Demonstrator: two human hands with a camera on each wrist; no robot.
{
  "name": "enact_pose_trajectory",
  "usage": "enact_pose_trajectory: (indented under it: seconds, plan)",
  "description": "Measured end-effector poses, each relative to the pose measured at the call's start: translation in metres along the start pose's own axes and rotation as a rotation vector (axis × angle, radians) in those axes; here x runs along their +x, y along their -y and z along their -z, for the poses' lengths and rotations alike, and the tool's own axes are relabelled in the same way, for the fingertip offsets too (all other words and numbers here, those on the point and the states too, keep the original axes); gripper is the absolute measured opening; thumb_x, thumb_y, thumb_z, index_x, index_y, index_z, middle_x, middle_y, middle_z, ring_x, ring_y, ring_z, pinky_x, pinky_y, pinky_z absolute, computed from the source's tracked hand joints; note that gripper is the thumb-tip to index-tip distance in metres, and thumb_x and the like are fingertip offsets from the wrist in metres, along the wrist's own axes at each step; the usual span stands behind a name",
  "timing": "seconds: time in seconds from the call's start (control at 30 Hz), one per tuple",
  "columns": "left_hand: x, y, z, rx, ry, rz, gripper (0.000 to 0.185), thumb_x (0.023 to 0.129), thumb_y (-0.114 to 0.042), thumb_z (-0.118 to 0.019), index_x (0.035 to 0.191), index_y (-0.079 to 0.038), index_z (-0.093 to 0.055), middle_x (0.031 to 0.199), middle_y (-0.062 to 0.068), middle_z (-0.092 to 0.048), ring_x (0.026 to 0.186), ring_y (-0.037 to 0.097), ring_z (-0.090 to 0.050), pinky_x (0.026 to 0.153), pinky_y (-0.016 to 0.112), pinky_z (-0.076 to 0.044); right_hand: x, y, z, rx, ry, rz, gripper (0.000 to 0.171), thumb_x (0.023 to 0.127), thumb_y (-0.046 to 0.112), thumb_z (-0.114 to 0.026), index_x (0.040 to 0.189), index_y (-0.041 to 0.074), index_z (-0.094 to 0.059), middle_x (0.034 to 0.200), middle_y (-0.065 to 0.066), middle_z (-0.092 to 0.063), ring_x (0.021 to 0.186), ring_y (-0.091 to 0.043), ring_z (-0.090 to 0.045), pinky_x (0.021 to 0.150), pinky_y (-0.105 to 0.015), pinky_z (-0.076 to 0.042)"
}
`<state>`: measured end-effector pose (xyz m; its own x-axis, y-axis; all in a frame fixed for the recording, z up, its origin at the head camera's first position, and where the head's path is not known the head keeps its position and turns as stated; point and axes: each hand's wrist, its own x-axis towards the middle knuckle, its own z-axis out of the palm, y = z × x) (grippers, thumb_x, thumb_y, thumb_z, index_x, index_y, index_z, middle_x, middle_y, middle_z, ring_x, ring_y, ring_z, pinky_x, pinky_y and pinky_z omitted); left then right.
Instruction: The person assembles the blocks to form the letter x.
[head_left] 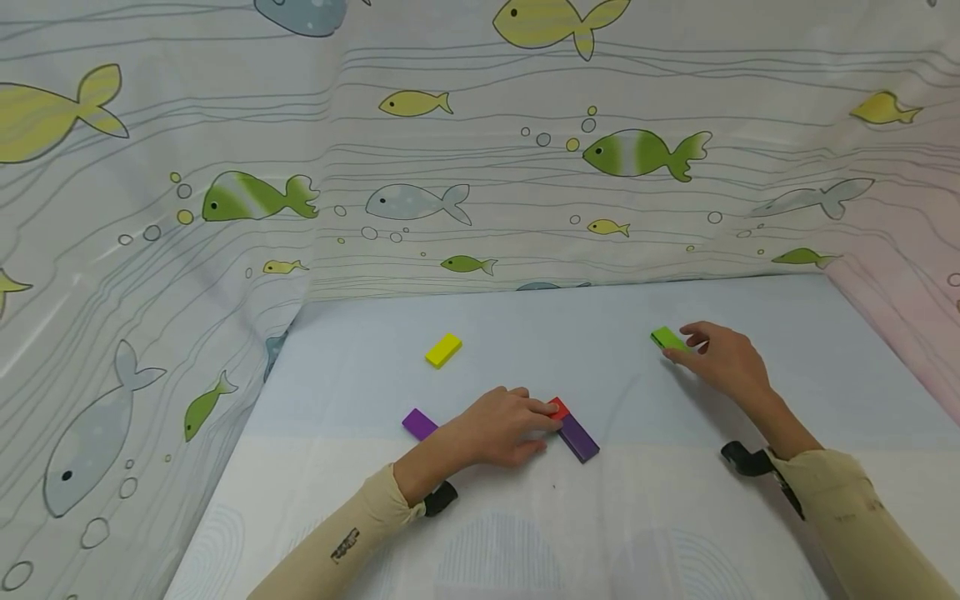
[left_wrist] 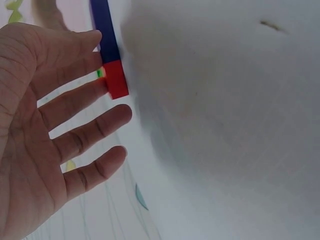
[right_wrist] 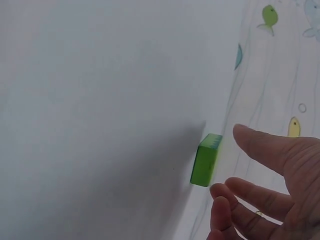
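My left hand (head_left: 502,425) reaches over the table, its fingertips at a small red block (head_left: 558,407). A dark purple block (head_left: 578,438) lies end to end with the red one, forming one line. In the left wrist view the fingers are extended, and the thumb tip is beside the purple block (left_wrist: 106,32). Further right, my right hand (head_left: 723,358) is spread around the near end of a green block (head_left: 667,338). The right wrist view shows a gap between its thumb and fingers, with the green block (right_wrist: 204,162) just beyond the fingertips.
A yellow block (head_left: 444,351) lies at the back left of the white table (head_left: 525,325). Another purple block (head_left: 420,424) is partly hidden behind my left forearm. A fish-patterned curtain (head_left: 420,167) encloses the back and sides.
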<state>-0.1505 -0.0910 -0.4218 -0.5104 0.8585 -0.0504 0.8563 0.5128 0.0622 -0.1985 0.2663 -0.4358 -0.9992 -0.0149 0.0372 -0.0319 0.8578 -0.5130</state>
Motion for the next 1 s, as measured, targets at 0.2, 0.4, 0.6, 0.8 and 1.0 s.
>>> enact_pose_trajectory:
  seconds: [0.2,0.4,0.6,0.8,1.0]
  plan:
    - [-0.0005,0.0001,0.0000,-0.015,-0.003,0.001,0.036,0.094,-0.032,-0.064,0.130,-0.027,-0.067,0.134,-0.006,-0.060,0.095,0.015,-0.058,0.066,0.025,-0.043,0.0011,-0.0037,-0.0027,0.006,0.014,-0.020,0.059,0.088,0.037,-0.072,0.129,-0.002,-0.058,0.113,-0.022,-0.065,0.102,-0.038,-0.059,0.073,-0.046,-0.046]
    - [-0.0007,0.0001,0.0001,-0.010,-0.004,-0.005,0.036,0.094,-0.032,-0.064,0.130,-0.027,-0.067,0.134,-0.005,-0.061,0.095,0.015,-0.059,0.066,0.025,-0.044,0.0022,-0.0048,-0.0037,0.008,0.024,-0.028,0.059,0.088,0.037,-0.073,0.129,-0.003,-0.058,0.113,-0.022,-0.065,0.102,-0.038,-0.060,0.073,-0.046,-0.047]
    - [-0.0007,-0.0002,0.0006,-0.009,0.006,0.000,0.036,0.094,-0.032,-0.064,0.130,-0.027,-0.067,0.134,-0.006,-0.061,0.097,0.016,-0.059,0.067,0.026,-0.045,0.0027,-0.0048,-0.0038,0.011,0.048,-0.031,0.061,0.088,0.037,-0.073,0.129,-0.005,-0.057,0.114,-0.024,-0.064,0.101,-0.039,-0.060,0.073,-0.047,-0.047]
    - [-0.0005,0.0004,0.0008,-0.014,0.001,-0.005,0.036,0.094,-0.032,-0.064,0.130,-0.026,-0.067,0.134,-0.005,-0.061,0.097,0.016,-0.059,0.067,0.025,-0.044,0.0036,-0.0062,-0.0040,-0.001,0.052,-0.024,0.059,0.088,0.036,-0.073,0.128,-0.005,-0.058,0.111,-0.024,-0.065,0.099,-0.039,-0.060,0.070,-0.043,-0.047]
    - [-0.0002,0.0012,0.0017,-0.017,-0.001,-0.007,0.036,0.094,-0.032,-0.065,0.130,-0.025,-0.067,0.135,-0.005,-0.060,0.096,0.016,-0.059,0.066,0.025,-0.044,0.0047,-0.0055,-0.0038,-0.003,0.047,-0.019,0.056,0.087,0.035,-0.074,0.125,-0.005,-0.060,0.108,-0.023,-0.066,0.095,-0.038,-0.060,0.067,-0.041,-0.045]
